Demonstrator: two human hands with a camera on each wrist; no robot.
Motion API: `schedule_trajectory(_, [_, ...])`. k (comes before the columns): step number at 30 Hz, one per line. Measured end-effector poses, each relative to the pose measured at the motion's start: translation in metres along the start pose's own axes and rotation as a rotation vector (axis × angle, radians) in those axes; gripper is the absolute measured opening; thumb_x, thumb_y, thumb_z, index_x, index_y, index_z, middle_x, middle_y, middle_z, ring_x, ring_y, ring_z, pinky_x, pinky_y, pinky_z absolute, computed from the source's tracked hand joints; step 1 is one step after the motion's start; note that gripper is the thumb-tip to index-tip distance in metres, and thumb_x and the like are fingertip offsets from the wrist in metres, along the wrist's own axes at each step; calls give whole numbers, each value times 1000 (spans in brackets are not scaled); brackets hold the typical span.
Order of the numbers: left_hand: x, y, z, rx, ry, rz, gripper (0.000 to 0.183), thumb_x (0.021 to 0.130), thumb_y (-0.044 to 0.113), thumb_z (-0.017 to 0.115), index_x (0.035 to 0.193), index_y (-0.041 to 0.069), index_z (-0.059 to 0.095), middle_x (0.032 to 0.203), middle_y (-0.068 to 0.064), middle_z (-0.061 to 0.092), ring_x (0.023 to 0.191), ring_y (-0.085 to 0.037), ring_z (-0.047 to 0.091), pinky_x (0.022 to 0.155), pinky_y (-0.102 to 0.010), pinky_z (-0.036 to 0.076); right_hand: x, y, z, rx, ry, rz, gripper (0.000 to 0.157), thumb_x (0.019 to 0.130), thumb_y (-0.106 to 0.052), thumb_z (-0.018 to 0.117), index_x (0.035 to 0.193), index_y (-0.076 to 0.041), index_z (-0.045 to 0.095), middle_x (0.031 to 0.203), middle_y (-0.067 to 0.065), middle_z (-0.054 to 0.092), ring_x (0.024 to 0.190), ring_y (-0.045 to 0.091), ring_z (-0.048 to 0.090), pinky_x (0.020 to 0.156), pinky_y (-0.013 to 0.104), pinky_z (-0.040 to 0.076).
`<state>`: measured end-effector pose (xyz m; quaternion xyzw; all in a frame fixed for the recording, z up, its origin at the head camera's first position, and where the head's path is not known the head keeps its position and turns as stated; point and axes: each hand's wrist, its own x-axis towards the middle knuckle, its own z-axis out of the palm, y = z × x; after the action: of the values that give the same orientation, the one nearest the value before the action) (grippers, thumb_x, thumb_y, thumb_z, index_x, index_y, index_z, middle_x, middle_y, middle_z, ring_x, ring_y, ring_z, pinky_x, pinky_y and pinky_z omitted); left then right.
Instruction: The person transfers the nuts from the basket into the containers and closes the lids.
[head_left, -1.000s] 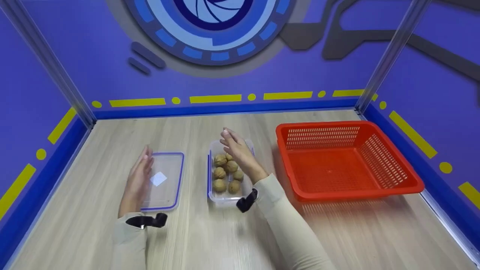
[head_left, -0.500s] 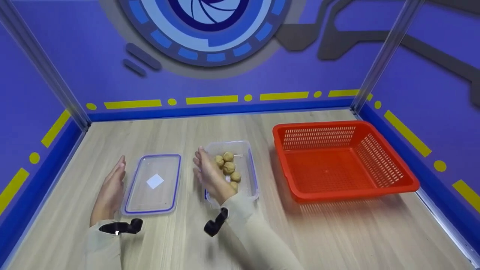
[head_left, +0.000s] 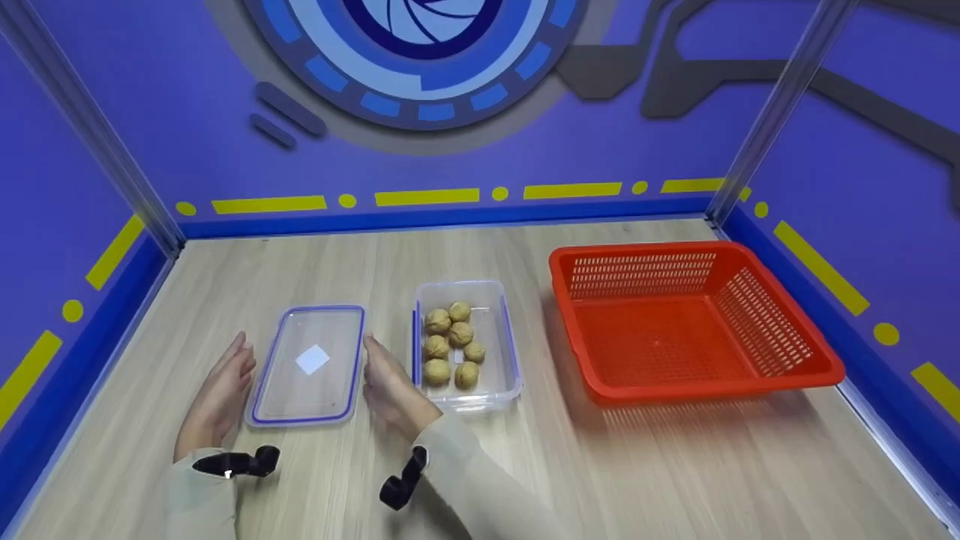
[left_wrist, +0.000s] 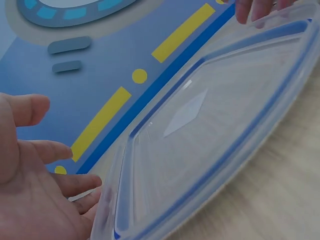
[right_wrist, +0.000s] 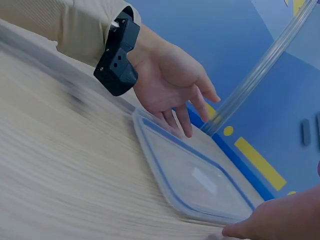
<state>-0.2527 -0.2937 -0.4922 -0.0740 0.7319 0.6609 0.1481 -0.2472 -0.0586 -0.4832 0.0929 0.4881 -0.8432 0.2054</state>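
Note:
A clear plastic lid (head_left: 322, 390) with a blue seal and a white square label lies flat on the table, left of centre. Along its left edge is my left hand (head_left: 219, 394), palm turned inward and fingers extended. My right hand (head_left: 394, 390) stands at the lid's right edge, fingertips right at the rim, also facing inward. The left wrist view shows relaxed, spread left fingers (left_wrist: 75, 185) beside the lid's side. Just right of my right hand is a clear plastic container (head_left: 495, 352) holding several walnuts (head_left: 460, 334).
A red plastic basket (head_left: 652, 337) with perforated sides stands on the right of the wooden table (head_left: 600, 472). Blue-purple panels (head_left: 420, 172) with yellow marks wall in the back and both sides.
My right hand has moved left from above the walnut container to the lid's right edge. My left hand has shifted left, from over the lid to beside its left edge.

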Motion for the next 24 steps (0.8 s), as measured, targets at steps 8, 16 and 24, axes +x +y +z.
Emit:
schedule_trajectory(8, [2, -4, 4, -6, 5, -45, 69, 104, 39, 26, 151, 16, -19, 161, -18, -11, 149, -34, -7, 123, -46, -2, 1, 14, 0, 20, 13, -8, 52, 103, -31, 35, 146, 0, 35, 153, 20, 33, 145, 35, 24, 121, 47, 18])
schedule_trajectory(16, [3, -3, 7, -53, 32, -73, 70, 104, 33, 32, 153, 10, -13, 160, -24, -6, 148, -38, -2, 123, -47, 4, 2, 18, -3, -33, 59, 2, 42, 100, -21, 38, 129, 4, 52, 132, 19, 58, 120, 27, 57, 105, 39, 43])
schedule_trajectory(24, [2, 1, 3, -96, 38, -61, 69, 104, 36, 32, 153, 5, -5, 158, -25, 7, 147, -33, 10, 123, -44, 11, 1, 15, 0, -19, 87, 21, 24, 97, -19, 42, 102, -5, 61, 90, 3, 65, 81, 12, 57, 76, 23, 47])
